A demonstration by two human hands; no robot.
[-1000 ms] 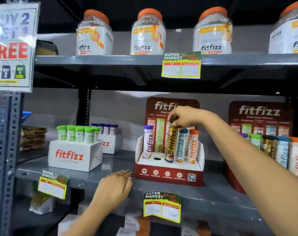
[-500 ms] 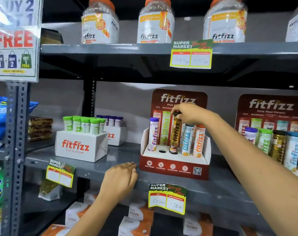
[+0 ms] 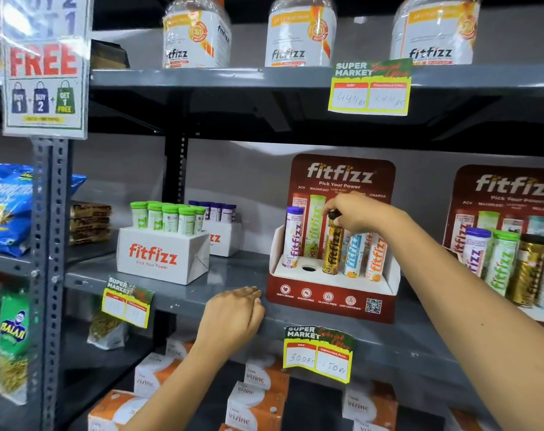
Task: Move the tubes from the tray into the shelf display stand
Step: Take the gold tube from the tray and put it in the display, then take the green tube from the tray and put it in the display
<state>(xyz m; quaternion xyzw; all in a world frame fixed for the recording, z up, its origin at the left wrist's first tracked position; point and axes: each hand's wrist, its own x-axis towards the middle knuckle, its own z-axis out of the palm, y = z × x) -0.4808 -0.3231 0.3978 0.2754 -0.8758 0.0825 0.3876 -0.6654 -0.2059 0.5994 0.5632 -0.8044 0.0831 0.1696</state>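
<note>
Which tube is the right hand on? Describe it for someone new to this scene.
On the middle shelf stands a red display stand with four tubes. The right hand grips the gold tube, third slot from the left, beside the empty hole. It alone is gold with a black cap.

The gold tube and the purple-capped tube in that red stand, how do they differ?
The gold tube has a black cap and gold wrap; the purple-capped tube is white. The right hand grips the gold tube's cap, while the purple-capped tube stands untouched. An empty hole lies between them. Both stand in the display stand and read fitfizz.
</note>
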